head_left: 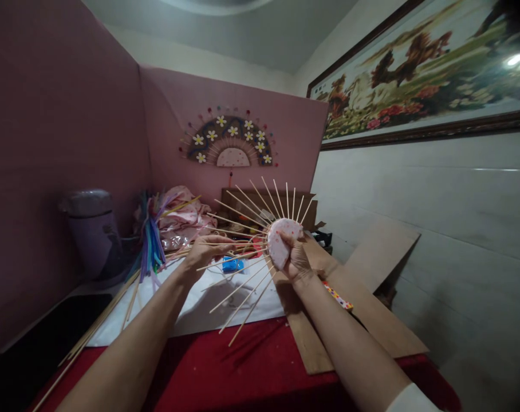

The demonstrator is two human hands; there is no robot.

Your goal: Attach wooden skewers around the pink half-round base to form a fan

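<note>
A half-round piece covered in pale pink spotted cloth is held up over the table, with several thin wooden sticks fanning out from its curved edge. My right hand is closed on this piece, thumb across its front face. To the left, my left hand has its fingers pinched together at the outer part of one stick. Whether a thread is also in those fingers I cannot make out. Below the sticks, a small blue packet lies on a white sheet.
A red cloth covers the table. Cardboard pieces lie at the right. Coloured pipe cleaners, loose sticks, pink cloth and a lilac appliance are at the left. A finished flowered fan hangs on the pink backdrop.
</note>
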